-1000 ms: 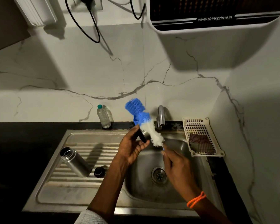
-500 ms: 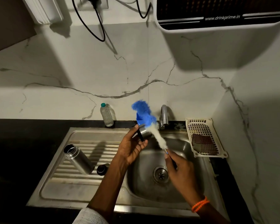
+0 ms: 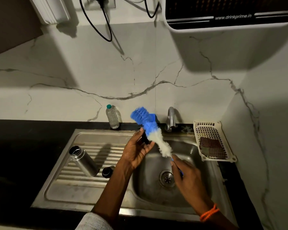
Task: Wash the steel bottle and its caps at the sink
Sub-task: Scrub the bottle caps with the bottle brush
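A: Head cam is looking down at the sink [image 3: 93, 193]. Status on hands?

B: Left hand [image 3: 136, 150] is gripping a small dark cap [image 3: 145, 138], thumb and fingers curled round it, holding it over the basin's back-left corner. Right hand [image 3: 188, 178] is clenching the blue handle of the bottle brush [image 3: 150, 130], over the basin just right of the drain [image 3: 167, 178].

A: Brush position?

B: It is slanting up and left from the right hand. White bristles are touching the cap, blue bristle end is sticking out past it towards the wall. Slightly blurred.

A: Where is the bottle sitting?

B: Steel bottle [image 3: 82, 161] is standing on the sink's ribbed drainboard, left of the basin, mouth open, leaning in this wide-angle view. A second black cap [image 3: 107, 171] is lying just beside its base, on the basin side. Cannot tell if they are touching.

A: Anything else around the sink?

B: Tap [image 3: 171, 119] is sitting behind the basin; cannot tell if water is running. A clear plastic bottle [image 3: 113, 117] with a green cap is standing on the black counter [image 3: 23, 146] behind the sink, against the wall. A white basket [image 3: 213, 140] is sitting on the sink's right edge, holding a dark checked cloth [image 3: 212, 147].

A: Person?

B: An orange band is showing on the right wrist, a pale sleeve on the left arm.
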